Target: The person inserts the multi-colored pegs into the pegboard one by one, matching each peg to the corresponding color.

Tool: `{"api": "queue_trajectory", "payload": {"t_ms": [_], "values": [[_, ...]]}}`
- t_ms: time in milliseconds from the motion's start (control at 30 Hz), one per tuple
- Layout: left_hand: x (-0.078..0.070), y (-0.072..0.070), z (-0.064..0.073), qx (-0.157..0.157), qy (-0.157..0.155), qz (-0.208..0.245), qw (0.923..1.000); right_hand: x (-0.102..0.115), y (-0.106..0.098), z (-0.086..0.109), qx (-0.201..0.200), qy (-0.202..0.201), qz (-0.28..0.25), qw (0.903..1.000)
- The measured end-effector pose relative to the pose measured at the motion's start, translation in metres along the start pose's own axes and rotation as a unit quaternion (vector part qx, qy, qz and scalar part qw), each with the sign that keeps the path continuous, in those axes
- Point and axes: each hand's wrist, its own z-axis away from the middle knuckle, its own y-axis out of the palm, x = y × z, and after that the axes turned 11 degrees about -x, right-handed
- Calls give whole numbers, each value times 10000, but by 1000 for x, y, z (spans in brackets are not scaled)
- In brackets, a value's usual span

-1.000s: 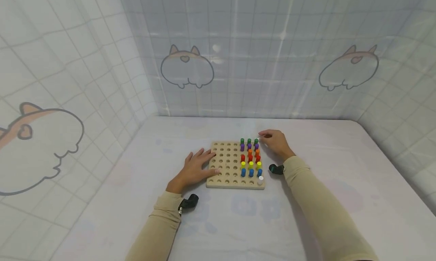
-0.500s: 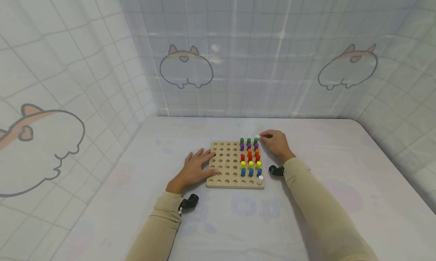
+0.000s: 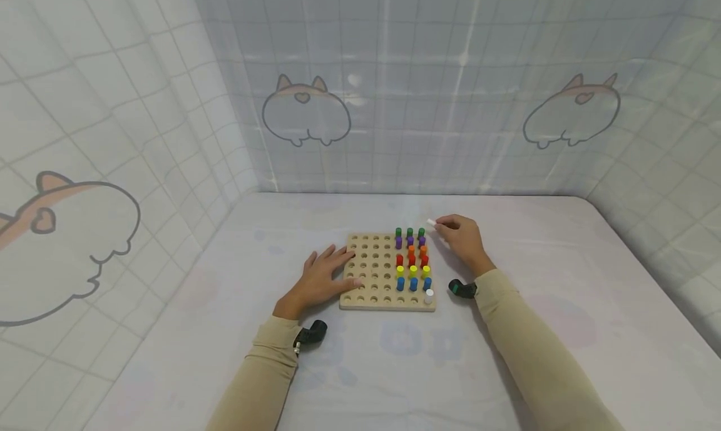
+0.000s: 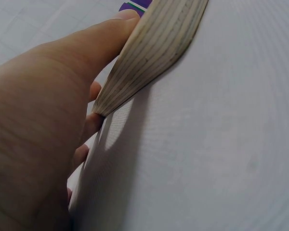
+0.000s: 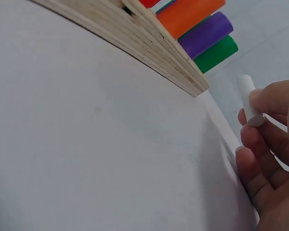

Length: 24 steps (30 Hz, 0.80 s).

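Note:
A wooden peg board with rows of holes lies on the table. My left hand rests on its left edge, fingers spread and thumb laid over the top. Off the board's far right corner, my right hand pinches a white peg between thumb and fingertips, apart from the board. Upright pegs fill much of the board's right side: green, purple, orange, red, yellow and blue. One white peg stands in the near right corner.
A pale patterned cloth covers the table. Tiled-pattern curtains with cartoon animal drawings hang at the back and both sides. The board's left columns show bare holes.
My right hand has shifted slightly right, away from the green pegs, and the white peg in its fingertips now shows more clearly. The left hand stays in place on the board.

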Motion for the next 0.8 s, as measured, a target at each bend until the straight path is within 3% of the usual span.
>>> {"api": "queue_trajectory", "payload": {"t_ms": [267,800], "values": [[-1,-1,0,28,-47,-53,10000,2,-7,8,134,141,-409,9990],[0,0,-1,48,13,26,10000,10,-22,34,379,-272,-726,9963]]}}
